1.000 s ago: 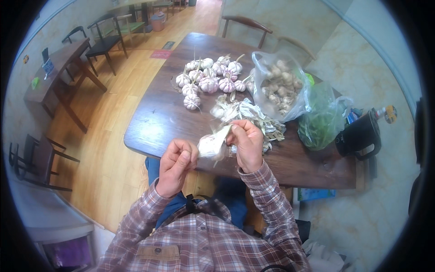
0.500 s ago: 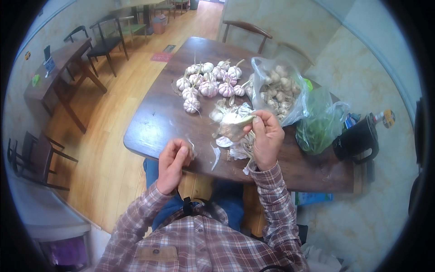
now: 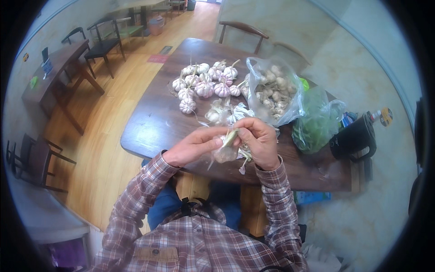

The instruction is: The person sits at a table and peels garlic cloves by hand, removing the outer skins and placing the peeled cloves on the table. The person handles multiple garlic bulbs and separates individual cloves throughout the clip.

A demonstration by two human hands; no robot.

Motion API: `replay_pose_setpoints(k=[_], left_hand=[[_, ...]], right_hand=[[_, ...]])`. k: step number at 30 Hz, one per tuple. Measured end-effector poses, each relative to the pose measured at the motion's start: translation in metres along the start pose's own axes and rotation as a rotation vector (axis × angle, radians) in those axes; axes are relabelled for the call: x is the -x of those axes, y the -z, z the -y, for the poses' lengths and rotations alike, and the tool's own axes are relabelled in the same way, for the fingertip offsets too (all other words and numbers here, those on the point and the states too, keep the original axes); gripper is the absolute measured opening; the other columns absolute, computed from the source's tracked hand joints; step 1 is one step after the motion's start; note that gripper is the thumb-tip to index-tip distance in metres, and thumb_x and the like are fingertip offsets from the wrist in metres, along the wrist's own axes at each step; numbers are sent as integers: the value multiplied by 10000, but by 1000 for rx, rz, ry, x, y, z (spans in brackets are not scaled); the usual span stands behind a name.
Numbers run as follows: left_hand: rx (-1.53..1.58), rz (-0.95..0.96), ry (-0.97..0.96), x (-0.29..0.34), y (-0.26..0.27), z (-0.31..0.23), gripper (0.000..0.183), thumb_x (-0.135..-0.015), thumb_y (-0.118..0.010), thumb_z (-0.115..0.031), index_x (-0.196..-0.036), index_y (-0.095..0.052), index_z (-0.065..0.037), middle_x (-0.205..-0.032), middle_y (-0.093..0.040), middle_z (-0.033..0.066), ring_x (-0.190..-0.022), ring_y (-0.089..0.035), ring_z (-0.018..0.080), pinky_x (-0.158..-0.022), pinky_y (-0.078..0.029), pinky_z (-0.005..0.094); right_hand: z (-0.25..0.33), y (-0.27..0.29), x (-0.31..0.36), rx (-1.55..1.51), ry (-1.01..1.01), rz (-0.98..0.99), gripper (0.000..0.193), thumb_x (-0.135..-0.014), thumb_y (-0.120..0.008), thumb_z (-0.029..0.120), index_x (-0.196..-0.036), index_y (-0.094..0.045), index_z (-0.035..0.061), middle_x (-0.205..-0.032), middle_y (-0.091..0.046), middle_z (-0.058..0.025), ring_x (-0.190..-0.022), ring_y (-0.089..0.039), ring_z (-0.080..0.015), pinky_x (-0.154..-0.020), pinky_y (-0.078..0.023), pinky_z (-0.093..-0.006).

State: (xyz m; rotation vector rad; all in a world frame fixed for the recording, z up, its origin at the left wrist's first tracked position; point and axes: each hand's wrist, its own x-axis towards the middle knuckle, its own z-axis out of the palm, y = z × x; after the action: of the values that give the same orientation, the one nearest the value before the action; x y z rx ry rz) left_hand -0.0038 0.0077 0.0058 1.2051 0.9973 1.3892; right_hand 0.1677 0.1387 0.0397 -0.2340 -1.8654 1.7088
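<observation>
My left hand (image 3: 195, 147) and my right hand (image 3: 259, 141) meet over the near edge of the dark wooden table (image 3: 154, 122). Both grip one garlic bulb (image 3: 225, 152) with a pale stalk and loose papery skin hanging below. Just beyond my hands lies a pile of peeled garlic skins (image 3: 226, 113). Farther back sits a cluster of several whole garlic bulbs (image 3: 201, 81) with purple-white skins.
A clear plastic bag of garlic cloves (image 3: 274, 90) and a green bag of greens (image 3: 317, 124) lie at the right, beside a black kettle (image 3: 355, 138). Wooden chairs (image 3: 242, 31) stand behind the table. A second table (image 3: 56, 68) and chairs stand at the left on the wooden floor.
My right hand came back from the skin pile toward my body, and my left hand rose to join it. Both now hold a garlic bulb together.
</observation>
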Motion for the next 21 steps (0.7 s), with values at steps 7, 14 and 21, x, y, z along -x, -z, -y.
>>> replay_pose_setpoints(k=[7, 14, 21], left_hand=[[30, -300, -59, 23, -17, 19, 352, -958, -624, -101, -1290, -558, -3, -1205, -580, 47, -1069, -548, 100, -906, -452, 254], [2, -402, -83, 30, -22, 28, 216, -931, -628, -67, -1142, -602, -31, -1076, -516, 25, -952, -507, 78, -784, -430, 225], [-570, -590, -200, 31, -40, 18, 218, -875, -662, -87, -1078, -621, -17, -1052, -530, 92, -882, -531, 173, -749, -443, 272]], right_hand=[[-5, -34, 14, 557, 121, -94, 164, -848, -729, 41, -981, -652, -13, -872, -606, -22, -713, -562, -80, -643, -467, -217], [-15, -28, 17, 530, 209, -8, 86, -840, -697, 22, -889, -650, -31, -865, -605, -58, -718, -566, -118, -629, -466, -263], [-16, -42, 24, 598, 65, -190, 76, -835, -645, 28, -900, -643, -12, -860, -622, -156, -767, -623, -317, -693, -490, -374]])
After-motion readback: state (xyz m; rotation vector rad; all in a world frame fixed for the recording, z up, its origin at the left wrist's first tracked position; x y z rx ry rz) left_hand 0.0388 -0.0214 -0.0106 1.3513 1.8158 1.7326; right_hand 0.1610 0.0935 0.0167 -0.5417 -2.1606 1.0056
